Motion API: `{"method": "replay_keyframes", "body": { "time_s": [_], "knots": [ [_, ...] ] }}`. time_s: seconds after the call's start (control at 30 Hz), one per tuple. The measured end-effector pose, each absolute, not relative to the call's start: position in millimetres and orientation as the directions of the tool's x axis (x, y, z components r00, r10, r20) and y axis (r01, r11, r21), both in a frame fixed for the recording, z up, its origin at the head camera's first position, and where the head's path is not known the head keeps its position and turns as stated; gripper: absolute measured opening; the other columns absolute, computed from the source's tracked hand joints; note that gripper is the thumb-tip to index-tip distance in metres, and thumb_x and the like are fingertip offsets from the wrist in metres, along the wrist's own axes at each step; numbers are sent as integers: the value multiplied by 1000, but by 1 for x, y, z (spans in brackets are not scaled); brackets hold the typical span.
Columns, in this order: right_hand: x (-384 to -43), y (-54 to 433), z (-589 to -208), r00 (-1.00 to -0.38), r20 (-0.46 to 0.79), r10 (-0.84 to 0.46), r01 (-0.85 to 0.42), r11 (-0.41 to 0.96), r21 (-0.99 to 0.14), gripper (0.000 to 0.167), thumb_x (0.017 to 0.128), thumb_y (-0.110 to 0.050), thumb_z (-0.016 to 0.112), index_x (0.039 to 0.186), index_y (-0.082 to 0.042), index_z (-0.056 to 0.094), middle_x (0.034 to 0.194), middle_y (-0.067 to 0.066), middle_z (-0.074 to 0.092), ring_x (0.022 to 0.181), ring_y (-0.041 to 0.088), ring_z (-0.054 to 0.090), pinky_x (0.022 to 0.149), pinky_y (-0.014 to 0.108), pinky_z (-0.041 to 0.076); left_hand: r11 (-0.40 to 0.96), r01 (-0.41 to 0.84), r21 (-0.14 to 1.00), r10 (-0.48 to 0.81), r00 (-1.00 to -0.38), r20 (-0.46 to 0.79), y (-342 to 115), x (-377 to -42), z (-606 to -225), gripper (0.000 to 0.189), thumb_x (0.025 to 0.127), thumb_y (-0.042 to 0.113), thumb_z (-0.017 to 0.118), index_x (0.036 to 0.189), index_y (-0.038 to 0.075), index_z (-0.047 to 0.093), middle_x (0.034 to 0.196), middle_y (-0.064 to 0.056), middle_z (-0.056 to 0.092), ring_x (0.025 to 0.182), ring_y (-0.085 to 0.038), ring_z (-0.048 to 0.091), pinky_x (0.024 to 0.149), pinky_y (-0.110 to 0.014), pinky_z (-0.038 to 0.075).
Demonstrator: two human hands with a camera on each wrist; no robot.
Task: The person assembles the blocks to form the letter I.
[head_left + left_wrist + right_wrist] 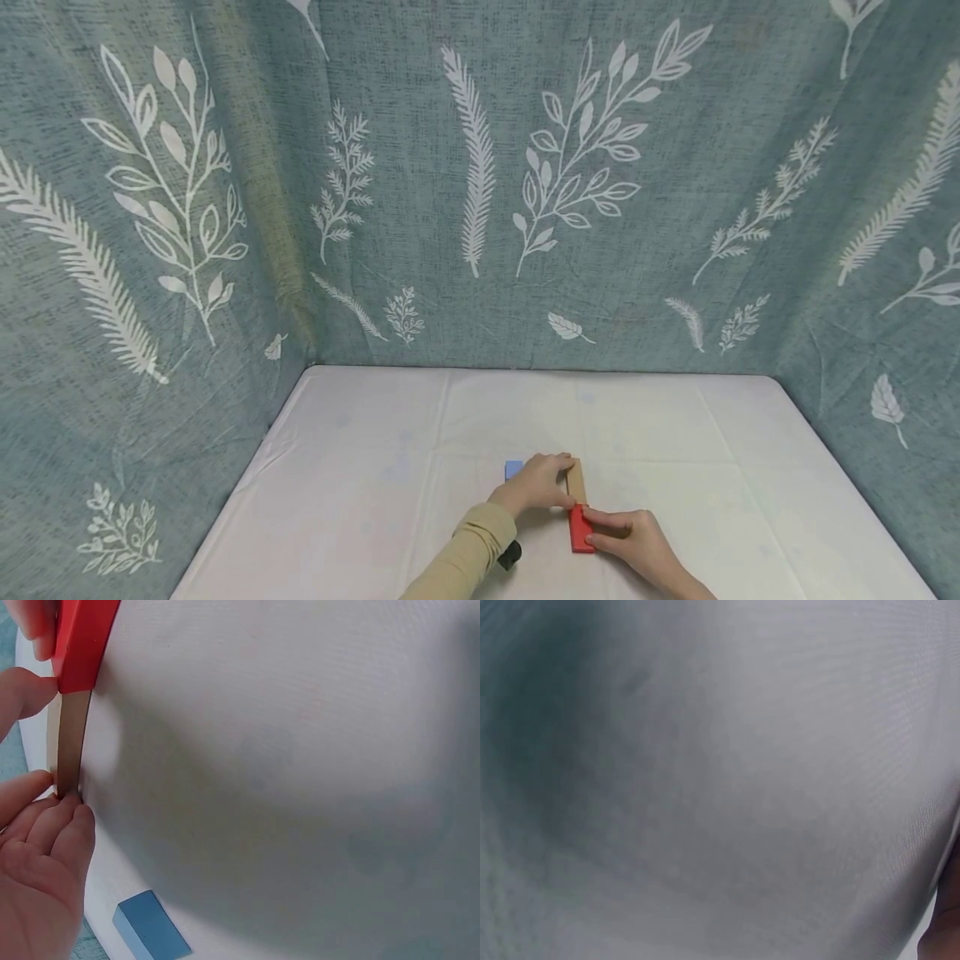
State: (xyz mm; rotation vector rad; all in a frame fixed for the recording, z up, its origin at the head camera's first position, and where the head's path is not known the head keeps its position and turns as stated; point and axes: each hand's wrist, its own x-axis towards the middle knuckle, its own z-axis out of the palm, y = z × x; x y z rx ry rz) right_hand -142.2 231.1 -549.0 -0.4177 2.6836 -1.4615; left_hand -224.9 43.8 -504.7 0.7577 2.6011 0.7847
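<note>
In the head view, my left hand [536, 485] spans a tan wooden block [576, 482], thumb near its close end and fingers at its far end. A red block [581, 530] lies end to end with it, and my right hand [637, 540] pinches this one from the right side. The left wrist view shows the red block [81, 645] meeting the wooden block [71, 739], with the left fingers [56, 832] at the wooden block's lower end. Only a blurred edge of the right hand [941, 922] appears in the right wrist view.
Behind my left hand lies a blue block [513, 469], seen also as a blue block [152, 926] in the left wrist view. A black object [510, 556] shows beside the left sleeve. White cloth covers the table [375, 433]; a patterned green curtain [405, 167] surrounds it.
</note>
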Motion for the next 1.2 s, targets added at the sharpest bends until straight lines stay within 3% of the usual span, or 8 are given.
{"method": "replay_keyframes", "body": {
  "time_s": [0.7,1.2],
  "knots": [
    [-141,230,-551,-964,69,-255,-198,526,-827,38,79,-26,75,112,-8,70,111,6,70,105,2,61,85,19,55,678,392,622,594,-790,-149,35,-224,-510,61,79,25,74,136,13,53,143,-6,50,133,-25,46,109,-38,40],
    [-139,229,-551,-968,55,-243,-184,549,-815,42,79,-33,75,113,-9,70,110,5,71,104,-2,60,85,19,55,664,409,626,601,-790,-122,33,-224,-511,64,79,27,74,136,12,51,138,-2,55,129,-19,50,107,-31,42]
  ]
}}
